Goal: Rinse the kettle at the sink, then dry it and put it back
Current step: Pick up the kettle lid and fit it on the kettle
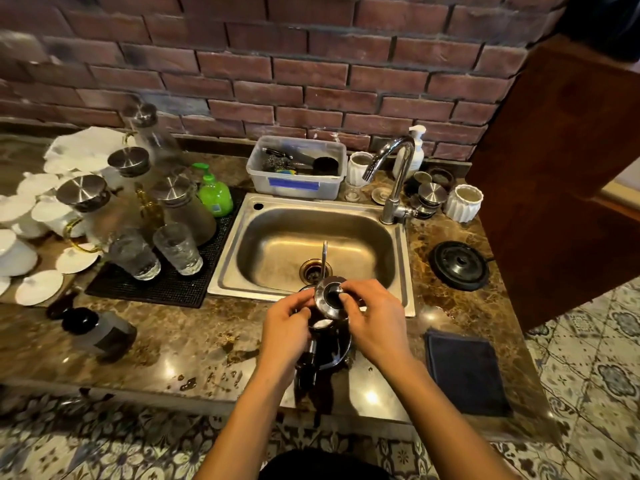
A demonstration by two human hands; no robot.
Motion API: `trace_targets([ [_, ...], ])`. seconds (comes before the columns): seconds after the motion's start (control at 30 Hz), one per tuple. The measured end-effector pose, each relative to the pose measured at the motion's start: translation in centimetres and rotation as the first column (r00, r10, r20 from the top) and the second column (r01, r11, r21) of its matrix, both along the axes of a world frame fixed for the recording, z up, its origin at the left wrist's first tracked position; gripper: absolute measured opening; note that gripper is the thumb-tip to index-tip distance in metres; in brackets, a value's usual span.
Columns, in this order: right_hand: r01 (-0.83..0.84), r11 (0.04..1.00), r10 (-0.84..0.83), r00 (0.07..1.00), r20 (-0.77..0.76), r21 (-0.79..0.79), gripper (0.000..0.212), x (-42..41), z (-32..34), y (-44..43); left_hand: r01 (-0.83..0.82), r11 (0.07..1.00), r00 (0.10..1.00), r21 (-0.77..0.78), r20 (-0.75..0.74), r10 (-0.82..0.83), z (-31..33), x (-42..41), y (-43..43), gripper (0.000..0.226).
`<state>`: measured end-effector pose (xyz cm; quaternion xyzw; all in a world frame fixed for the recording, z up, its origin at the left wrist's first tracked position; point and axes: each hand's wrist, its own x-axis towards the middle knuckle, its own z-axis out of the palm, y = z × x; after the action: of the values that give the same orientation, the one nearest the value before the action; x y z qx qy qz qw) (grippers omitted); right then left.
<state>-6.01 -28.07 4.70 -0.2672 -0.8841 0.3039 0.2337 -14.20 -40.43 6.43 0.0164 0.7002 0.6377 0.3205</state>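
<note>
A dark gooseneck kettle (329, 344) stands on the stone counter just in front of the steel sink (311, 244), its thin spout rising over the basin. My right hand (370, 323) pinches the knob of the shiny metal lid (325, 301), which is tilted up off the kettle's mouth. My left hand (287, 327) grips the kettle's rim on the left side. The black handle points toward me. The tap (394, 171) at the sink's back right runs no water that I can see.
A dark folded cloth (464, 368) lies on the counter to the right. The round black kettle base (459, 265) sits right of the sink. Glasses and carafes crowd a black mat (166, 285) on the left, beside white cups. A plastic tub (298, 168) stands behind the sink.
</note>
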Motion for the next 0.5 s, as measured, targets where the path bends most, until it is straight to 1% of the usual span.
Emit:
trace_targets([
  [0.13,-0.014,1.0,0.014,0.999,0.051,0.007,0.021,-1.3,-0.5,-1.2,-0.019,1.0,1.0,0.003,-0.022,0.019,-0.9,-1.1,-1.3,0.04],
  [0.23,-0.025,1.0,0.024,0.996,0.083,0.007,0.02,-1.8,-0.9,-1.9,0.001,0.998,0.999,-0.059,-0.034,-0.003,-2.0,-1.7,-2.1,0.038],
  [0.37,-0.037,0.999,0.034,0.994,0.099,0.031,0.021,-2.1,-1.5,-2.3,0.024,0.996,0.997,-0.081,-0.067,-0.03,-2.9,-2.0,-2.6,0.041],
  [0.5,-0.029,0.999,0.026,0.996,0.083,0.037,0.02,-2.3,-1.7,-2.5,0.05,0.994,0.992,-0.098,-0.114,-0.061,-3.1,-2.3,-2.8,0.045],
])
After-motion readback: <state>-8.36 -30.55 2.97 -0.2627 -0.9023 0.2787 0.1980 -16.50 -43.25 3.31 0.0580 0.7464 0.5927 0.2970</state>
